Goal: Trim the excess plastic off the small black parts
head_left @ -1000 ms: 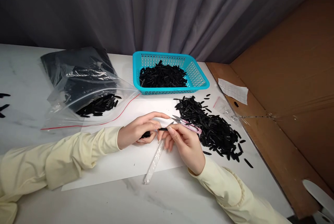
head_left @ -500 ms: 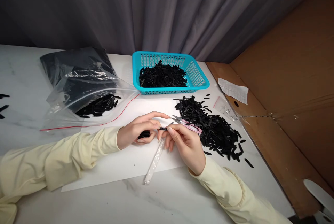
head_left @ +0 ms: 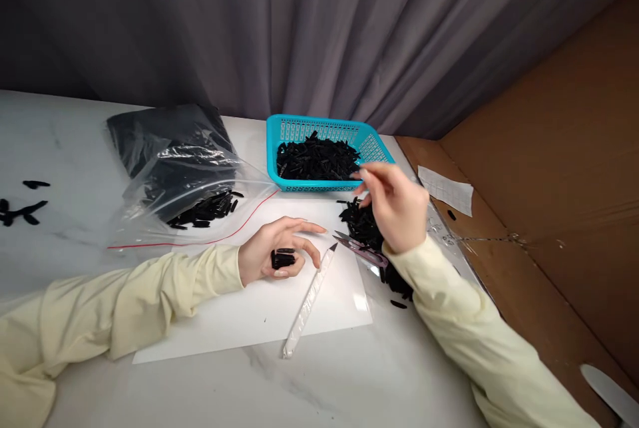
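- L hand (head_left: pixel 274 248): lower digits curled round 1 bundle of blk strips (head_left: pixel 283 259), 2 digits extended; over wht paper sheet (head_left: pixel 224 321).
- R hand (head_left: pixel 397 205): fingertips drawn together nr basket's front R corner; can't tell if gripping a strip.
- Surface: wht marbled tabletop (head_left: pixel 210 388); turq. perf. plastic basket (head_left: pixel 319 185) at back, w/ more strips.
- Room: gry curtain (head_left: pixel 224 28) behind; brn cardboard (head_left: pixel 559 168) at R.

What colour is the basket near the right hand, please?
Bright blue, the basket, seen in the head view.
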Motion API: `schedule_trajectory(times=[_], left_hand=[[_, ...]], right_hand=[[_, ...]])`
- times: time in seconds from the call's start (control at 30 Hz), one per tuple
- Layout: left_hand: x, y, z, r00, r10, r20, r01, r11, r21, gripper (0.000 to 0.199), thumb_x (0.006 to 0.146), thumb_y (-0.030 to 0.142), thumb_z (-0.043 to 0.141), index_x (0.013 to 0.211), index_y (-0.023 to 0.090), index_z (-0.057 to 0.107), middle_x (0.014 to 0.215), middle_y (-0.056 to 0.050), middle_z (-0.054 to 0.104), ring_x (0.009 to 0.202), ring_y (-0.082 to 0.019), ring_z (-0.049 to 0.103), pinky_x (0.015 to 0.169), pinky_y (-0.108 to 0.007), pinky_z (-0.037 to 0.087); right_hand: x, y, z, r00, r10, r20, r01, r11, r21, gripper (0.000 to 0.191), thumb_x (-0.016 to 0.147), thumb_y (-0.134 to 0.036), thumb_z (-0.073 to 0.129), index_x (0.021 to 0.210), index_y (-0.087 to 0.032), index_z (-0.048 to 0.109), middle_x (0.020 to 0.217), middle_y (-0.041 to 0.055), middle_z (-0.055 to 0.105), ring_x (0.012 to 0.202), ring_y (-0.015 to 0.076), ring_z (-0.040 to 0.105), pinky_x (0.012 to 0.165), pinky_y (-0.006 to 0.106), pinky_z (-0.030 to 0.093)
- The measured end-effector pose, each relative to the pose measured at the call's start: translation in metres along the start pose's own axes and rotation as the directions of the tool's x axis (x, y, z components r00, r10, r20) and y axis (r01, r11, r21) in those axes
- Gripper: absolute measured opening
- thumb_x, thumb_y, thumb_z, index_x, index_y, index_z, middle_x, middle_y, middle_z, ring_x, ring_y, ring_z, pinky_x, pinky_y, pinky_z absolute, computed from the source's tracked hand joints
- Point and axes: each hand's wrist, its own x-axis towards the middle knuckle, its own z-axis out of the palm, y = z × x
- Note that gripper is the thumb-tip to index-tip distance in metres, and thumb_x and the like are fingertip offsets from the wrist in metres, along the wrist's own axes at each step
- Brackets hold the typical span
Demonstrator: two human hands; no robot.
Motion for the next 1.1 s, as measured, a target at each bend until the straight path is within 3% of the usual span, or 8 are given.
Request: schedule_trajectory(times=[0.13, 0.23, 0.33, 0.47, 0.73, 0.87, 1.0, 1.1], left_hand=[[0.0, 0.003, -0.002, 0.999, -0.029, 0.027, 0.029, 0.999, -0.018, 0.049, 0.088, 0.047, 0.023, 0.114, 0.011, 0.044, 0.075, -0.016, 0.066, 0.025, -0.005, 0.028, 0.026, -0.018, 0.009], [0.001, 0.001, -0.003, 0.997, -0.024, 0.067, 0.027, 0.998, -0.051, 0.049, 0.088, 0.05, 0.019, 0.11, 0.013, 0.042, 0.075, -0.015, 0.066, 0.024, -0.005, 0.027, 0.025, -0.017, 0.009], [0.002, -0.002, -0.004, 0.999, -0.023, 0.045, 0.027, 0.995, -0.1, 0.045, 0.087, 0.053, 0.021, 0.102, 0.017, 0.044, 0.055, 0.0, 0.055, 0.023, -0.006, 0.027, 0.025, -0.015, 0.011], [0.004, -0.004, -0.007, 0.995, -0.081, 0.057, 0.087, 0.99, -0.109, 0.048, 0.085, 0.059, 0.024, 0.1, 0.019, 0.045, 0.043, 0.006, 0.04, 0.024, -0.008, 0.026, 0.024, -0.015, 0.011], [0.003, -0.002, -0.008, 0.991, -0.111, 0.077, 0.117, 0.99, -0.083, 0.054, 0.084, 0.062, 0.024, 0.107, 0.019, 0.046, 0.04, 0.009, 0.03, 0.025, -0.008, 0.021, 0.024, -0.014, 0.011], [0.001, -0.002, -0.005, 0.994, -0.074, 0.077, 0.076, 0.997, -0.029, 0.053, 0.083, 0.061, 0.028, 0.111, 0.02, 0.046, 0.049, 0.006, 0.043, 0.025, -0.006, 0.025, 0.024, -0.015, 0.011], [-0.004, -0.004, 0.002, 0.996, 0.034, 0.081, -0.048, 0.982, 0.181, 0.043, 0.087, 0.047, 0.039, 0.119, 0.018, 0.045, 0.073, -0.002, 0.061, 0.027, -0.001, 0.026, 0.028, -0.016, 0.009], [-0.006, -0.006, 0.007, 0.994, 0.085, 0.066, -0.101, 0.949, 0.299, 0.044, 0.087, 0.038, 0.045, 0.126, 0.016, 0.043, 0.093, -0.01, 0.065, 0.03, 0.001, 0.026, 0.03, -0.019, 0.011]], right_hand=[[0.03, -0.004, 0.002, 0.976, -0.152, 0.157, 0.18, 0.966, -0.183, 0.015, 0.079, -0.017, 0.058, 0.094, -0.015, 0.059, 0.095, 0.0097, 0.066, 0.083, 0.022, 0.062, 0.069, 0.034, 0.05], [0.002, -0.031, 0.009, 0.905, -0.21, 0.37, 0.256, 0.964, -0.078, 0.006, 0.082, -0.014, 0.057, 0.084, -0.016, 0.062, 0.084, 0.0063, 0.067, 0.081, 0.0196, 0.061, 0.073, 0.034, 0.049], [-0.037, -0.051, 0.019, 0.821, -0.244, 0.516, 0.267, 0.963, 0.03, 0.012, 0.081, -0.011, 0.057, 0.089, -0.016, 0.063, 0.086, 0.0062, 0.067, 0.08, 0.0187, 0.058, 0.071, 0.031, 0.05], [-0.062, -0.053, 0.034, 0.838, -0.271, 0.473, 0.334, 0.941, -0.053, 0.017, 0.085, -0.009, 0.048, 0.093, -0.014, 0.063, 0.094, 0.0112, 0.064, 0.084, 0.0211, 0.055, 0.072, 0.035, 0.05], [-0.066, -0.045, 0.04, 0.831, -0.406, 0.381, 0.483, 0.866, -0.131, 0.023, 0.09, -0.013, 0.04, 0.088, -0.011, 0.063, 0.081, 0.0101, 0.064, 0.074, 0.0198, 0.052, 0.062, 0.032, 0.042], [-0.067, -0.043, 0.028, 0.819, -0.444, 0.364, 0.525, 0.836, -0.159, 0.021, 0.089, -0.009, 0.041, 0.093, -0.013, 0.061, 0.083, 0.0089, 0.064, 0.076, 0.0185, 0.054, 0.061, 0.03, 0.039], [-0.066, -0.042, 0.01, 0.793, -0.493, 0.357, 0.594, 0.755, -0.278, 0.018, 0.088, -0.009, 0.043, 0.093, -0.013, 0.059, 0.083, 0.0103, 0.063, 0.077, 0.0202, 0.055, 0.062, 0.032, 0.039], [-0.07, -0.042, 0.001, 0.807, -0.48, 0.343, 0.586, 0.719, -0.373, 0.02, 0.089, -0.007, 0.041, 0.094, -0.014, 0.059, 0.083, 0.0115, 0.064, 0.075, 0.0209, 0.056, 0.062, 0.034, 0.04]])
